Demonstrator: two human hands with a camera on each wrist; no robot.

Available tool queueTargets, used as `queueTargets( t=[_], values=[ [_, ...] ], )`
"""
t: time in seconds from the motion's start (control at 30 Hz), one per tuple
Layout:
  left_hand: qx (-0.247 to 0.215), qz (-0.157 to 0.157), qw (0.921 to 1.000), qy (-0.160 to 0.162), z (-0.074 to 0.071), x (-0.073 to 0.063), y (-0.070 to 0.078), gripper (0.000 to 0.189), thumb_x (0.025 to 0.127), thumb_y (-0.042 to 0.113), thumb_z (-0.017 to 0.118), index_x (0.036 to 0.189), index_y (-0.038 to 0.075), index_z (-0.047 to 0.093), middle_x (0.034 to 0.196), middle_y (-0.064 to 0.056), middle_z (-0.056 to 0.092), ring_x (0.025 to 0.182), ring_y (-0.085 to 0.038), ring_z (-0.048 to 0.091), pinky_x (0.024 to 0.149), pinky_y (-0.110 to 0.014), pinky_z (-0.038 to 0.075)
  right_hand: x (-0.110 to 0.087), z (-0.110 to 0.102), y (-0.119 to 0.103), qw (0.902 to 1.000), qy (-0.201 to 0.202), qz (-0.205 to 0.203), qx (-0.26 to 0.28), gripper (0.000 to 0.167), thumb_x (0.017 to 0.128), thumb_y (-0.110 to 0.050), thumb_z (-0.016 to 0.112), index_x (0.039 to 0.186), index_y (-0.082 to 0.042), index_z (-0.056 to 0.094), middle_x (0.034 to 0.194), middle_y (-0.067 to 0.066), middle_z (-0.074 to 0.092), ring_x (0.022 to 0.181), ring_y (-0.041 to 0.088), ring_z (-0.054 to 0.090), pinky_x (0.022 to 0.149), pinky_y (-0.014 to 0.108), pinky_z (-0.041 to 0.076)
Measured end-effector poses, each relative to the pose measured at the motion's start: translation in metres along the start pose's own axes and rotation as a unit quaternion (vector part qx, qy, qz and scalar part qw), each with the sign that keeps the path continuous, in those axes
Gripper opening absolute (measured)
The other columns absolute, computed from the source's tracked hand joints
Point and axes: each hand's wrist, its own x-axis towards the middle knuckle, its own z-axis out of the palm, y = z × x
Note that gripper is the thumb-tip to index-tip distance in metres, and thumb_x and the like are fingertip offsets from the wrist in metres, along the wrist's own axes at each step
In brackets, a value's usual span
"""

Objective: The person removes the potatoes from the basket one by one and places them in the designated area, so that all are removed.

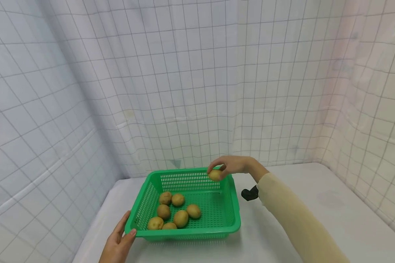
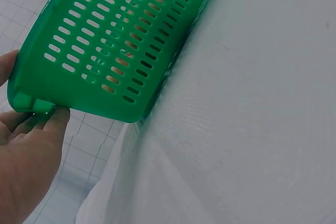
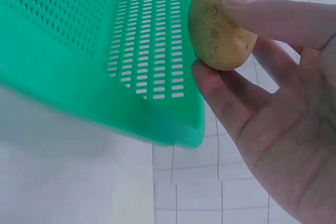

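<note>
A green plastic basket (image 1: 184, 231) with slotted walls stands on a white-covered table, several potatoes (image 1: 181, 218) lying mostly in its left half. My left hand (image 1: 117, 242) grips the basket's near left corner; in the left wrist view its thumb is above the rim and its fingers (image 2: 56, 124) are under it. At the far right corner my right hand (image 1: 233, 165) pinches one potato (image 1: 214, 175) at rim height. The right wrist view shows that potato (image 3: 218, 24) between thumb and fingers, beside the basket's wall (image 3: 152, 40).
On the table (image 1: 299, 219), right of the basket, lies a small black object (image 1: 249, 194), partly hidden by the right sleeve (image 1: 283, 208); its kind is unclear. White grid-patterned curtains (image 1: 184, 91) hang behind and along both sides.
</note>
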Motion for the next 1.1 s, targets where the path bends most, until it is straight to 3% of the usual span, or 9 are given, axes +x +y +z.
queueTargets(
  t=[0.1,0.2,0.53,0.83,1.1],
  values=[
    [0.006,-0.005,1.0000,0.001,0.001,-0.002,0.001,0.085,0.109,0.015,0.056,0.163,-0.001,-0.008,0.166,-0.024,-0.016,0.149,-0.026,0.024,0.098,-0.012,0.043,-0.006,-0.004,0.003,0.9998,0.017,0.007,-0.009,0.043,0.091,-0.004,0.073,0.130,-0.020,0.071,0.144,-0.003,0.054,0.134,0.036,0.049,0.111,0.060,0.038],
    [0.012,-0.007,0.9999,0.000,0.001,-0.002,0.002,0.086,0.109,0.017,0.056,0.163,-0.001,-0.009,0.166,-0.023,-0.017,0.150,-0.049,-0.001,0.098,-0.012,0.042,-0.013,-0.008,0.009,0.9994,0.031,0.014,-0.007,0.043,0.091,-0.005,0.073,0.130,-0.021,0.071,0.144,-0.002,0.054,0.136,0.037,0.047,0.111,0.062,0.038],
    [0.022,0.000,0.9997,0.005,0.002,-0.002,0.002,0.082,0.110,0.016,0.054,0.164,-0.002,-0.005,0.168,-0.022,-0.013,0.150,-0.048,-0.002,0.099,-0.012,0.041,-0.047,-0.019,0.038,0.9958,0.079,0.046,-0.004,0.040,0.094,-0.013,0.073,0.133,-0.017,0.069,0.151,0.004,0.048,0.136,0.042,0.046,0.110,0.065,0.037],
    [0.012,-0.001,0.9999,0.006,0.001,-0.002,0.004,0.084,0.109,0.015,0.056,0.163,-0.003,-0.007,0.167,-0.024,-0.015,0.150,-0.049,-0.004,0.098,-0.012,0.041,-0.073,-0.027,0.064,0.9899,0.118,0.079,-0.006,0.038,0.095,-0.019,0.073,0.133,-0.021,0.069,0.151,0.007,0.048,0.134,0.044,0.047,0.106,0.066,0.040],
    [0.020,-0.001,0.9998,0.003,0.002,-0.001,0.003,0.087,0.108,0.016,0.057,0.162,-0.004,-0.008,0.166,-0.025,-0.017,0.148,-0.051,0.001,0.098,-0.012,0.042,-0.094,-0.028,0.088,0.9836,0.152,0.097,0.003,0.040,0.095,-0.014,0.072,0.134,-0.018,0.068,0.153,0.012,0.044,0.135,0.048,0.044,0.105,0.067,0.040]
  ],
)
